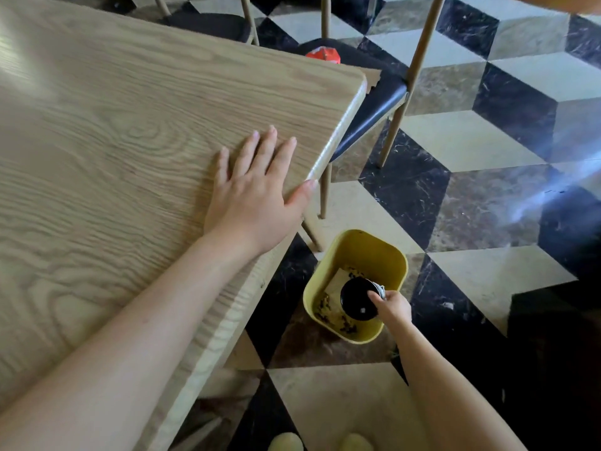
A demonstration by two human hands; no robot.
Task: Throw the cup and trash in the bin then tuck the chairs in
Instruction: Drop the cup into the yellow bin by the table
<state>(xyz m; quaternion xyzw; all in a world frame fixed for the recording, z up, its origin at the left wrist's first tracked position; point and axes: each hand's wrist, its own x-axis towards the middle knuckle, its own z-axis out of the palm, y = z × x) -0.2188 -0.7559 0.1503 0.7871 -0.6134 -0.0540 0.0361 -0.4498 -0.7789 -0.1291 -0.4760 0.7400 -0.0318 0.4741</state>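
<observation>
The right hand grips the cup (its top is black) over the yellow bin at five o'clock. The left hand lies flat on the table, fingers spread.

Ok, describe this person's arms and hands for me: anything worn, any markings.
Both arms are bare: the left arm and right arm show no sleeve, watch or bracelet in view. The left hand has no rings or glove, and short nails without obvious polish. The right hand shows no ring or glove either, though it is small in frame.
</observation>
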